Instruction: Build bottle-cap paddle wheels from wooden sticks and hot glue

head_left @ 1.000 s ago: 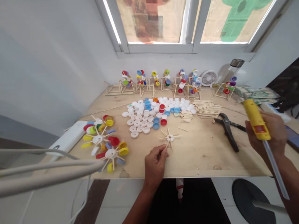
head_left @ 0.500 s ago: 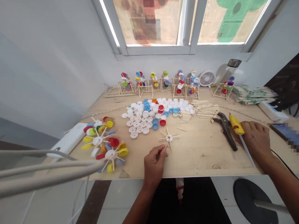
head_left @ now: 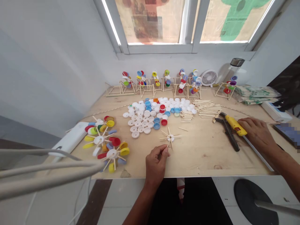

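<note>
My left hand [head_left: 156, 162] is closed in a pinch at the near end of a small wooden stick. This stick points toward a white cap hub [head_left: 171, 138] with short sticks spread around it like spokes, lying flat on the table. At the right, my right hand [head_left: 257, 132] lies low over the handle of a yellow hot glue gun [head_left: 235, 125], which hides the handle. A clear glue stick [head_left: 259, 153] juts from the gun's back. The gun rests against or across a black hand tool [head_left: 228, 134]; its exact contact is unclear.
Loose bottle caps [head_left: 140, 122] and piles of cut sticks [head_left: 206, 108] cover the middle. Wheels with coloured caps [head_left: 112, 153] lie left, beside a white power strip [head_left: 70, 137]. Finished stands [head_left: 184, 86], a fan [head_left: 209, 78] and a bottle [head_left: 234, 68] line the back. A phone [head_left: 288, 134] lies right.
My right hand has lowered the glue gun from the air to the table, then shifted it left to the black tool. My left hand has kept its pinch in place.
</note>
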{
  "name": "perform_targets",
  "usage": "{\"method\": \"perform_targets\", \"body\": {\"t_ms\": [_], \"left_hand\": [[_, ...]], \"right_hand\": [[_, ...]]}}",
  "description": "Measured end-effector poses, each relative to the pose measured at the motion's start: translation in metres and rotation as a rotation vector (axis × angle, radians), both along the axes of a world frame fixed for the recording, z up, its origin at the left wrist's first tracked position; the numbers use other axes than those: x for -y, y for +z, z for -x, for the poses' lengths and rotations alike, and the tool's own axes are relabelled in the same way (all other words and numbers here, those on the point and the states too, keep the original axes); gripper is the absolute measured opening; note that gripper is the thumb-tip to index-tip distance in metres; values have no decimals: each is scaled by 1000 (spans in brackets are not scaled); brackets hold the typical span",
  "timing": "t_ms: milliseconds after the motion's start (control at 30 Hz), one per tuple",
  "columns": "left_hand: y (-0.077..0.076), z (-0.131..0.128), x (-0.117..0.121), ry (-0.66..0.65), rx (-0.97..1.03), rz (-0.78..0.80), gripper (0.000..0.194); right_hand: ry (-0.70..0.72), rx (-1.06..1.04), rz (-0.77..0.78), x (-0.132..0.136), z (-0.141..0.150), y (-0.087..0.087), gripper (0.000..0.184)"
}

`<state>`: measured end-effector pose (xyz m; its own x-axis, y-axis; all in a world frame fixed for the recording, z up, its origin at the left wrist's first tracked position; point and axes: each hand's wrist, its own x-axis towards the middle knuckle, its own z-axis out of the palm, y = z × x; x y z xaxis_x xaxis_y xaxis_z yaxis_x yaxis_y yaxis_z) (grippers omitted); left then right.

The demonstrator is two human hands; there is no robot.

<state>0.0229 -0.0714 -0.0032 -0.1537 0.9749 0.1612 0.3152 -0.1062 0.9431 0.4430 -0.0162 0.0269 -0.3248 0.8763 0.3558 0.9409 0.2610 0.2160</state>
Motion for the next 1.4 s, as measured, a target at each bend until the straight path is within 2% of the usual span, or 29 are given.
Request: {"method": "perform_targets", "body": {"t_ms": [100, 300, 433, 533, 600, 667, 800, 933, 1033, 1167, 1300, 1400], "left_hand": [[0, 0, 0, -4, 8, -2, 24], [1, 0, 0, -6, 22, 2, 25], [2, 0, 0, 6, 58, 13, 23], [6, -1, -1, 3, 147, 56, 23], [10, -3, -1, -1, 237, 89, 22], [15, -6, 0, -7, 339, 125, 21], [23, -16, 6, -47, 564, 235, 24], [27, -23, 9, -87, 754, 310, 29], [28, -24, 9, -81, 815, 314, 27], [30, -24, 8, -72, 844, 330, 24], [31, -27, 8, -85, 862, 337, 22], [31, -27, 7, -108, 833, 332, 22]], "right_hand": [[19, 7, 15, 0, -2, 0, 27], [-66, 0, 42, 11, 3, 6, 44], [-70, -77, -50, 19, 7, 15, 46], [-27, -228, -215, 30, 32, 24, 42], [9, -385, -253, 41, 66, 30, 32], [49, -596, -159, 51, 109, 31, 21], [241, -1001, 244, 61, 197, 24, 16], [270, -1308, 455, 57, 253, 12, 19], [193, -1491, 547, 53, 270, 5, 20], [0, -1714, 613, 48, 277, 1, 26], [20, -1913, 791, 46, 283, 3, 27], [12, -1980, 865, 46, 288, 7, 27]]}}
